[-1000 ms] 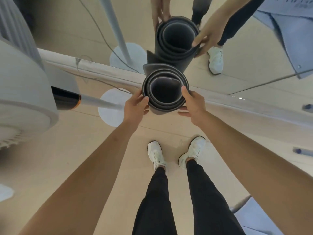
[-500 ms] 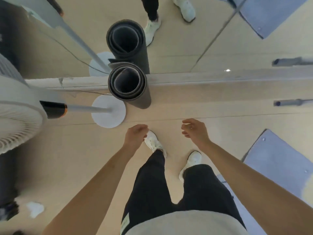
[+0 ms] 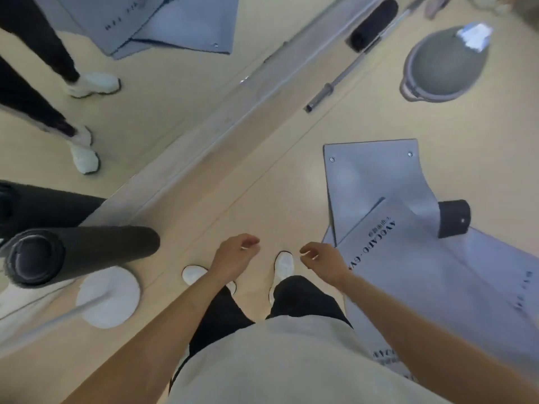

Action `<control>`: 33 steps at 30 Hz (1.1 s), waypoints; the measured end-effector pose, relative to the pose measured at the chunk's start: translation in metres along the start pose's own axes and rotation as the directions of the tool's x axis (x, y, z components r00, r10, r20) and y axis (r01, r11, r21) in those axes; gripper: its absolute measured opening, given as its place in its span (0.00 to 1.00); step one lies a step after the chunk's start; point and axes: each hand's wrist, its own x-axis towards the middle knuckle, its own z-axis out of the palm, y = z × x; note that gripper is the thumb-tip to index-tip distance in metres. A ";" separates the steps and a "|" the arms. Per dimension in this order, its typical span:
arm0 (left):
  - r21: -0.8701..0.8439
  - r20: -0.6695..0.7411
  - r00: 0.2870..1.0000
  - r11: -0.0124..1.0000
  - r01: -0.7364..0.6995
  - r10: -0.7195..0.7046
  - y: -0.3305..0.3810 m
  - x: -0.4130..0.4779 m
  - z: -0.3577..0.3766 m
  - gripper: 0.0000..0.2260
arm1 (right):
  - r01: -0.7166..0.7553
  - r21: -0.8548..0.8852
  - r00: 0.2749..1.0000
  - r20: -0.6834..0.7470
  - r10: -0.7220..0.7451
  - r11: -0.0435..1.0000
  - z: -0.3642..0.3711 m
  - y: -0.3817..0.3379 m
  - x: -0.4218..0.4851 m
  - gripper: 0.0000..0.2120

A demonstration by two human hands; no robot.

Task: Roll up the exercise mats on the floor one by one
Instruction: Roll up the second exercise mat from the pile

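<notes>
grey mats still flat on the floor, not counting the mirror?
2. One grey mat lies right of the feet, its far end lifted; the printed mat overlaps it nearer the right hand. More may lie outside the view.

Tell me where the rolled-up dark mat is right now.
The rolled dark mat stands at the far left of the head view, against the mirror wall, right beside the white round fan base.

One rolled dark mat, two flat grey mats — one barbell, one dome trainer.
</notes>
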 end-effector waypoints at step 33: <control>0.696 0.495 0.834 0.685 -0.214 -0.242 0.158 0.456 0.557 0.07 | 0.016 1.000 0.432 -0.005 0.902 -0.003 0.051 0.463 0.231 0.16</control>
